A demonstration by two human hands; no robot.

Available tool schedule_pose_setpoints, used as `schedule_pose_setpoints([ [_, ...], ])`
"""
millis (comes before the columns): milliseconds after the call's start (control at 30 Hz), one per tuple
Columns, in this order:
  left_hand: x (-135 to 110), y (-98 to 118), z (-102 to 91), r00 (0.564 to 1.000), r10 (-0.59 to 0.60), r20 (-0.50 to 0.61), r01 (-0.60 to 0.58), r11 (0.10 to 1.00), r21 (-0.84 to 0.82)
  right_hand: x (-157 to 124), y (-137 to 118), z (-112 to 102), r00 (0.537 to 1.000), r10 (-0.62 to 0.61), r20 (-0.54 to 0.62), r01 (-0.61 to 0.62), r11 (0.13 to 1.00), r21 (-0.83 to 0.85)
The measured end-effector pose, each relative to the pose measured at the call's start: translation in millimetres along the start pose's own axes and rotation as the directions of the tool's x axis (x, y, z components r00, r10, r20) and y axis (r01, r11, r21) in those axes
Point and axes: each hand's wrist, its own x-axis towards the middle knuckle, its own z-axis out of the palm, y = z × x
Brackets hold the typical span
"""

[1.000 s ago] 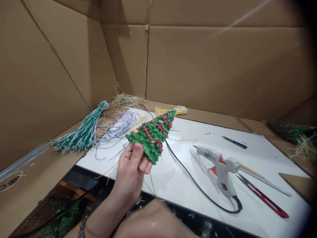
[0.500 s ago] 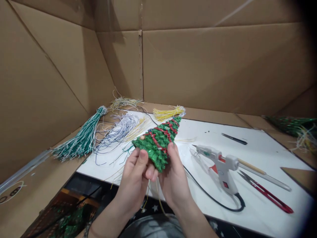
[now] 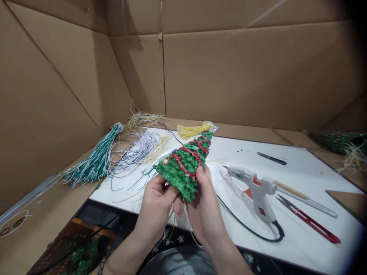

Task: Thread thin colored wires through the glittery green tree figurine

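Observation:
A green model Christmas tree (image 3: pixel 183 168) with red garland and small round ornaments is held tilted above the front of the white board, its tip pointing away to the upper right. My right hand (image 3: pixel 205 202) grips its right side, thumb on the front face. At the lower left, my left hand (image 3: pixel 160 198) is closed at the base, with its thumb and some fingertips hidden underneath. Thin yellowish wires (image 3: pixel 171 229) hang below the tree between my wrists.
On the white board (image 3: pixel 241 152) lie a white glue gun (image 3: pixel 259 191) with a black cord, red thread snips (image 3: pixel 309 219) and black snips (image 3: pixel 271 157). Bundles of green wires (image 3: pixel 94 160), blue wires (image 3: pixel 137 152) and yellow wires (image 3: pixel 195 130) lie left and back. Cardboard walls (image 3: pixel 229 72) surround the board.
The tree has shifted slightly right and tilted so more of its front shows. My left thumb has moved from the base's edge to underneath.

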Motion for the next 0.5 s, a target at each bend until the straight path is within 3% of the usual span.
schedule_pose_setpoints([
  [133,0.8,-3.3,-2.5,1.0,0.006,0.03,-0.007,0.999,0.052,-1.5,-5.1,-0.5,0.998,0.049,-0.039,-0.047,0.997,0.062],
  [300,-1.1,-0.6,0.9,0.995,0.028,0.095,-0.046,0.98,0.193,-3.6,-9.5,-3.7,0.991,0.135,0.005,-0.135,0.99,0.031],
  [500,-5.5,-0.8,3.7,0.997,0.042,0.067,-0.054,0.98,0.189,-3.6,-5.0,-8.3,0.981,0.189,-0.035,-0.188,0.982,0.034],
])
